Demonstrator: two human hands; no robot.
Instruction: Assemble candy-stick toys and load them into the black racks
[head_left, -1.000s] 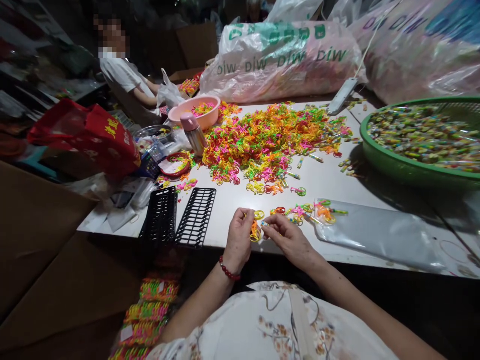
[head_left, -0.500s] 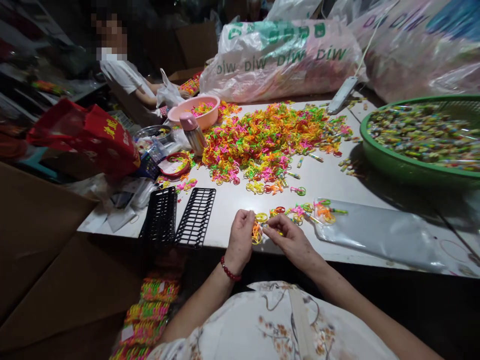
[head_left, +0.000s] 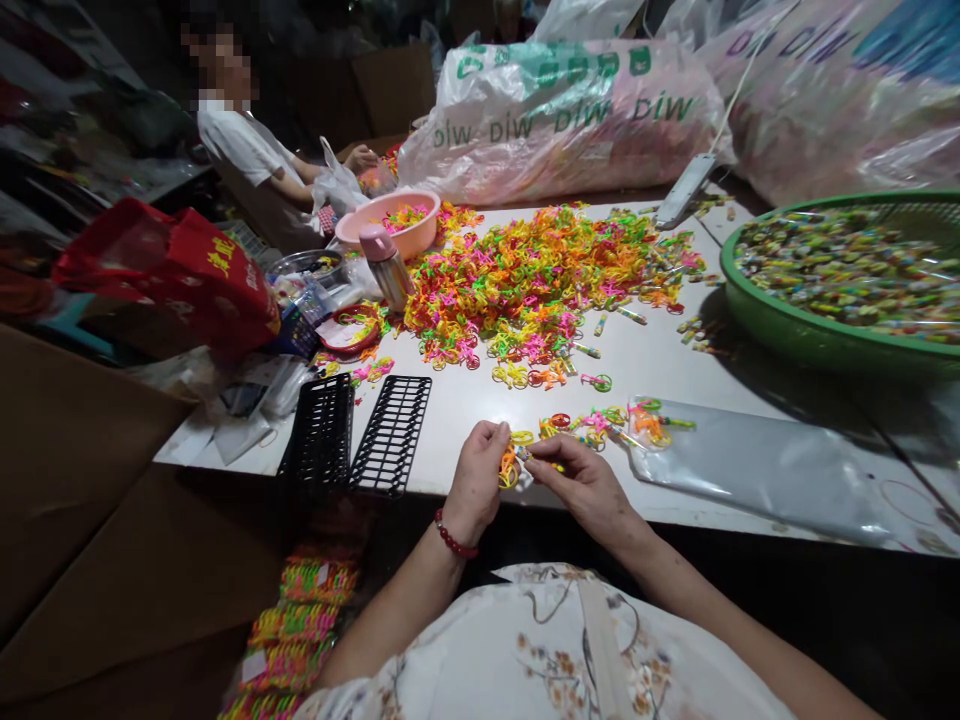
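At the table's front edge, my left hand (head_left: 480, 475) is closed on a small orange and yellow plastic toy (head_left: 508, 468) with round, wheel-like parts. My right hand (head_left: 589, 488) pinches a small printed tube (head_left: 523, 453) against that toy; its far end is hidden by the fingers. Just beyond both hands lies a short row of similar toys and tubes (head_left: 596, 425). Farther back spreads a large heap of bright toys (head_left: 517, 280) in pink, yellow, orange and green.
Clear plastic bags (head_left: 757, 475) lie at right, below a green basket (head_left: 825, 335) full of small tubes. Black racks (head_left: 390, 435), a flask (head_left: 386, 270) and a pink basin (head_left: 412, 238) are at left. A co-worker (head_left: 247, 150) sits beyond. Packed toys (head_left: 296, 622) are below the table.
Both hands stay together, with my left hand shifted slightly left and the toy turned a little. The co-worker's hand has risen near the colourful pieces.
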